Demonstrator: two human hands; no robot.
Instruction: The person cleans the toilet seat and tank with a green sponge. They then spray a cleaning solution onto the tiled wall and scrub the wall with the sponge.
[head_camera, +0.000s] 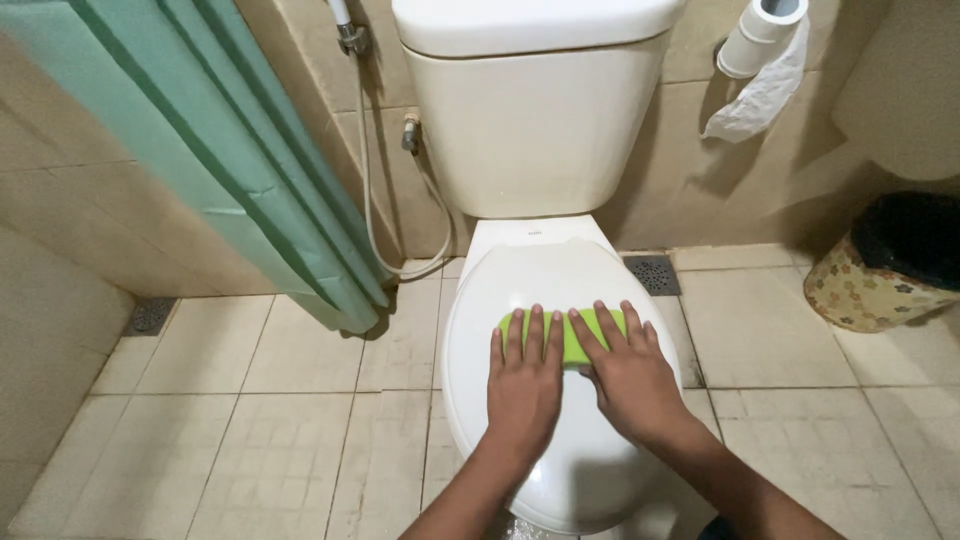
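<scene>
green cloth lies flat across the middle of the closed toilet lid, long side running left-right. both hands are on it: left hand palm down, fingers spread and straight, covering the cloth's left half; right hand same, fingers spread, pressing the right half. nothing pinched or curled, just flat pressure from above.

progress, judging from this view: wiping is mid-lid. lid looks white and clean all over, no visible wet streaks, so can't tell which part is already done. tank above is untouched by hands.

around it: hose hangs left of the tank, green curtain further left, paper roll on the right wall, patterned bin at right, tiled floor, floor drain.
</scene>
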